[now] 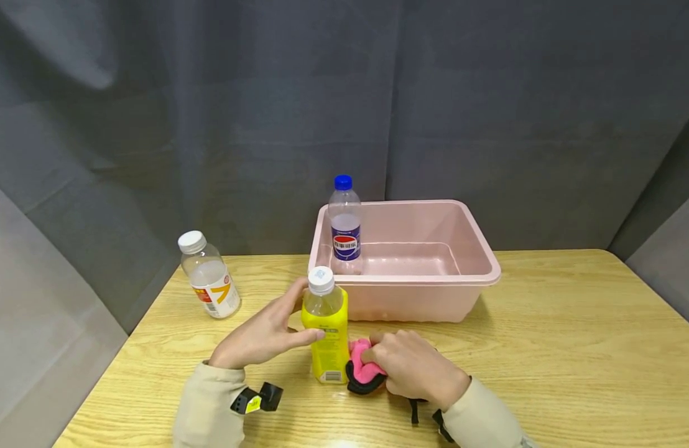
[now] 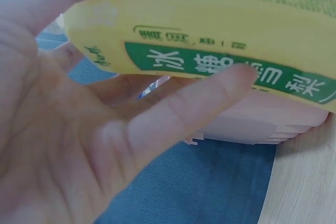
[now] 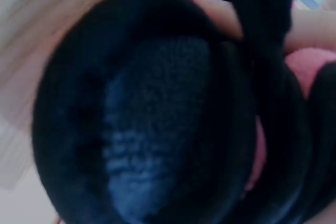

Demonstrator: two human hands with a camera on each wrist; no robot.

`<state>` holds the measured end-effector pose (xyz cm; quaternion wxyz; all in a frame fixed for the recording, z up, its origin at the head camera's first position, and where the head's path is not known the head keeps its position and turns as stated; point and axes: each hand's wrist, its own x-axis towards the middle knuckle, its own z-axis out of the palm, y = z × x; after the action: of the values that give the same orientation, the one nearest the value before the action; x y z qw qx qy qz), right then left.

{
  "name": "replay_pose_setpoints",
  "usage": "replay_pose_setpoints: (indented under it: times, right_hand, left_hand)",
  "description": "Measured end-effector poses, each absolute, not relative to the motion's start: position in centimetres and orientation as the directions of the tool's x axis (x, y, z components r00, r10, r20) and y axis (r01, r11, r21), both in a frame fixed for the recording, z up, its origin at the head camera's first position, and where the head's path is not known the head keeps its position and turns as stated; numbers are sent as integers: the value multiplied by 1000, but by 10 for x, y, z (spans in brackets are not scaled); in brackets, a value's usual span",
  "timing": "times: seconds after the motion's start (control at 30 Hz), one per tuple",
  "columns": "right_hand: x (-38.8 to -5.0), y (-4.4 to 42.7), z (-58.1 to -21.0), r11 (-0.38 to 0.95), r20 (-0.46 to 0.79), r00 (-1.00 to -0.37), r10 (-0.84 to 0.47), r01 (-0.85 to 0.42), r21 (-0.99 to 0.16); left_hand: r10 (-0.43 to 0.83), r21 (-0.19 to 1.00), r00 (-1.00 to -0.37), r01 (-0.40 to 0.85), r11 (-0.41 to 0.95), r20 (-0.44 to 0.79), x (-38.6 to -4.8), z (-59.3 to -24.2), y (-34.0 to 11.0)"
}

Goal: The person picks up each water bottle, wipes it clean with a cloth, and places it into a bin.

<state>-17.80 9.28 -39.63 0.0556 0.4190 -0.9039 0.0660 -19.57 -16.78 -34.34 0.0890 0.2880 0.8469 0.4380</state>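
A bottle with a yellow label (image 1: 330,339) and white cap stands on the table in front of the pink bin. My left hand (image 1: 272,333) holds it from the left, thumb across the front and fingers reaching behind. The left wrist view shows the label (image 2: 210,30) with its green band close to the palm. Just right of the bottle, my right hand (image 1: 408,364) grips a bunched pink and black cloth (image 1: 367,367), whose black edge lies near the bottle's base. Up close, its black fabric (image 3: 157,108) fills most of the right wrist view; its full shape is hidden.
The pink bin (image 1: 411,298) stands behind the hands. Inside its left side is a clear bottle with a blue cap and blue label (image 1: 346,242). Farther left on the table (image 1: 574,348) stands a clear bottle with a white cap (image 1: 216,283). A dark curtain (image 1: 490,124) hangs behind.
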Motion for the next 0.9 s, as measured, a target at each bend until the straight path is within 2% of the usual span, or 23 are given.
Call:
replay_pose_setpoints:
  times: [0.17, 0.33, 0.6, 0.7, 0.9]
  right_hand:
    - [-176, 97, -384, 644, 225, -637, -738, -763, -49]
    - [-174, 102, -369, 637, 437, -600, -670, -767, -77]
    - [-176, 102, -354, 543, 791, -451, -414, -820, -184]
    - [-176, 101, -352, 509, 850, -417, -323, -833, -215]
    - [-176, 98, -353, 437, 885, -417, -209, -849, -297]
  left_hand:
    - [565, 797, -821, 394, 457, 82, -196, -343, -167]
    - [571, 808, -819, 378, 451, 64, -196, -342, -166]
    - [564, 820, -825, 354, 449, 48, -197, -343, -166]
    - [568, 824, -821, 360, 439, 56, -197, -344, -167]
    - [564, 833, -824, 345, 432, 48, -197, -345, -169]
